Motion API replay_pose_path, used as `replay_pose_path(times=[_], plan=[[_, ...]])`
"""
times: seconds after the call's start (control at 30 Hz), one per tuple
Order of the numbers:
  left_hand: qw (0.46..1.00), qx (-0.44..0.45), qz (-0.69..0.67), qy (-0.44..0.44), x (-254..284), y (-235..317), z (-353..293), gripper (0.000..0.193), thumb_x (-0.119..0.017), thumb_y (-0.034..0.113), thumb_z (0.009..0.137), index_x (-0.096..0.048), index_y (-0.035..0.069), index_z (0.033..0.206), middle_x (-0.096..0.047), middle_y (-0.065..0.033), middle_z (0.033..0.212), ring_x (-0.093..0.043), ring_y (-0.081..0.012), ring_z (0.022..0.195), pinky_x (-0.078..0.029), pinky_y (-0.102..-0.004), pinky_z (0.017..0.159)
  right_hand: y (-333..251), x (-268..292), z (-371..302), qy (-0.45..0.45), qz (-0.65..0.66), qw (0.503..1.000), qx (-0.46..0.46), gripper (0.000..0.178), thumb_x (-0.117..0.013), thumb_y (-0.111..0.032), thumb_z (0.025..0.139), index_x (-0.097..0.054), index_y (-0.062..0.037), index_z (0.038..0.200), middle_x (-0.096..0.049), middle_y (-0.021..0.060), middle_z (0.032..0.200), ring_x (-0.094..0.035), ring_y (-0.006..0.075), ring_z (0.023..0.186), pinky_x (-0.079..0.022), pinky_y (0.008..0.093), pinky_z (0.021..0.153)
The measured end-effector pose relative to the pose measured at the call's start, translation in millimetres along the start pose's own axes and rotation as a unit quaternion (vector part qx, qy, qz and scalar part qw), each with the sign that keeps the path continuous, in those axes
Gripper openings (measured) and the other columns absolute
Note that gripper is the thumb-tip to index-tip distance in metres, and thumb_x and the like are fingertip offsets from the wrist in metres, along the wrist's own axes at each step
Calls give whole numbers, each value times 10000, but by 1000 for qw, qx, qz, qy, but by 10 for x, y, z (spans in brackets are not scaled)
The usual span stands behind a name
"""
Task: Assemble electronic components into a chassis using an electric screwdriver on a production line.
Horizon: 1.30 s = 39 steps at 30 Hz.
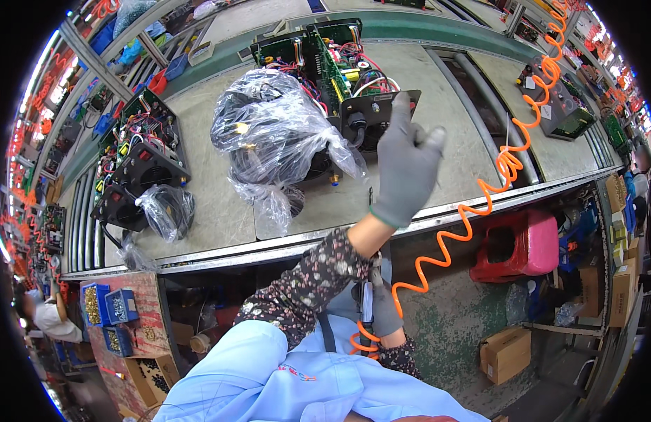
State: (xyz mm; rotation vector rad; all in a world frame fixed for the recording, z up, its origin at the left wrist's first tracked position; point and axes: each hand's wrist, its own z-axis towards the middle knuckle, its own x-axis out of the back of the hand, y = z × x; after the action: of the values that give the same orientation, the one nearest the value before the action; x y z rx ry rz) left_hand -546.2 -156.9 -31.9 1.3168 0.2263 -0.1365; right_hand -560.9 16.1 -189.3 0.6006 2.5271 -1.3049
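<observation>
My left hand, in a grey glove, reaches over the bench with its index finger stretched out and thumb apart. The fingertip is at the black end panel of an open electronic unit with green circuit boards and coloured wires; whether it touches is hard to tell. Its other fingers are partly hidden. Low by my body, my gloved right hand is closed round a slim air screwdriver, its thin shaft pointing up toward the bench edge. Clear plastic bags with dark cable inside lie against the unit's left side.
An orange coiled hose runs from the tool to upper right. Other open units stand left and far right. Rollers cross the bench. Below are a pink stool, a carton and blue parts bins.
</observation>
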Motion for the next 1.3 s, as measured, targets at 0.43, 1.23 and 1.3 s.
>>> replay_pose_path(times=[0.43, 1.23, 1.3], plan=[[974, 204, -99, -4, 125, -373, 32, 441, -566, 86, 776, -418, -84, 1155, -480, -4, 593, -443, -59, 505, -364, -211, 437, -68, -43, -37, 13, 24, 999, -18, 398, -454, -460, 854, -543, -74, 806, -502, -15, 626, -436, 68, 513, -326, 201, 440], [953, -66, 297, 12, 135, -506, -25, 752, -559, 136, 752, -113, 21, 1346, -453, -83, 531, -503, -226, 468, -398, -341, 470, -57, -32, -20, -17, 65, 998, -21, 365, -469, -429, 858, -562, -76, 860, -514, -22, 662, -437, 56, 528, -333, 184, 460], [963, -66, 260, 37, 99, -517, -8, 697, -565, 108, 753, -184, 8, 1328, -418, -40, 542, -445, -154, 469, -374, -294, 461, -51, -9, -19, -30, 57, 998, -28, 346, -471, -406, 866, -568, -75, 868, -515, -24, 665, -443, 54, 534, -336, 183, 459]])
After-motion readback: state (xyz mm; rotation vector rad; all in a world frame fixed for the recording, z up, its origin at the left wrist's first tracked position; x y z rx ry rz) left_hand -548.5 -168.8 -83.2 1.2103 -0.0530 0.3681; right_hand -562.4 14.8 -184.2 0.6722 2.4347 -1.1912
